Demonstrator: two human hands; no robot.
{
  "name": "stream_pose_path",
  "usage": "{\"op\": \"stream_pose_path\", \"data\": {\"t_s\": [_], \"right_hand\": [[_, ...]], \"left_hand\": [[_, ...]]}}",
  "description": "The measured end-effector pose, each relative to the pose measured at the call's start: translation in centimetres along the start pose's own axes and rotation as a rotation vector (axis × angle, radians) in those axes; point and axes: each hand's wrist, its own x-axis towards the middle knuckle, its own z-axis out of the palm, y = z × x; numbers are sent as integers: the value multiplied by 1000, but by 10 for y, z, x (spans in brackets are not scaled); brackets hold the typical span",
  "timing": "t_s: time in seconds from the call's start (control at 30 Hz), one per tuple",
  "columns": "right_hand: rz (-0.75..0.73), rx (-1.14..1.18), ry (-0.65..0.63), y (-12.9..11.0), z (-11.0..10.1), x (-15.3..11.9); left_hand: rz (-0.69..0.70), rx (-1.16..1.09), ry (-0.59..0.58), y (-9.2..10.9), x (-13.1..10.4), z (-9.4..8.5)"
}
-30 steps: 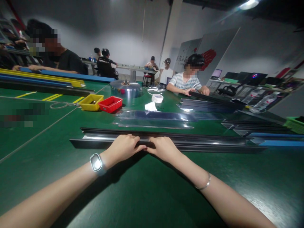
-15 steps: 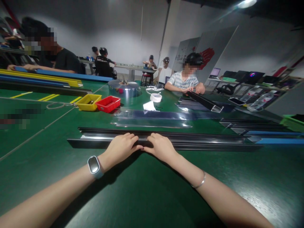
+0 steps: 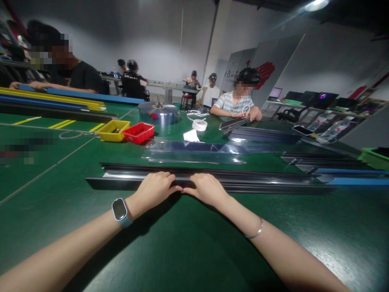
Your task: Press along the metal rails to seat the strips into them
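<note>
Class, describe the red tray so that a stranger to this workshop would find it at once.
On the green table, look beyond the long black strip under the left hand and right hand. Two small open trays sit side by side, touching; the red tray is right of the yellow tray.

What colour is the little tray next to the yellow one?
Red. The tray sits right beside the yellow tray on the green table, clearest in the head view.
</note>
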Motion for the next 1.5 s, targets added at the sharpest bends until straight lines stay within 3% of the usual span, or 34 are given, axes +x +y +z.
{"op": "stream_pose_path", "data": {"t_s": [0.3,0.53,0.77,1.0,1.27,1.5], "right_hand": [[-50,-12,-1,3,-2,1],[63,20,-48,-1,-1,3],[83,100,52,-3,4,2],[83,136,71,-2,6,1],[101,104,-41,-6,-3,2],[175,24,-8,-12,-3,-1]], "left_hand": [[7,-19,-17,-3,2,0],[-75,-67,-49,-2,4,-1],[-85,-103,-25,-3,2,1],[-49,-145,-1,-7,3,7],[-28,-132,-29,-8,3,5],[-60,-115,-17,-5,2,5]]}}
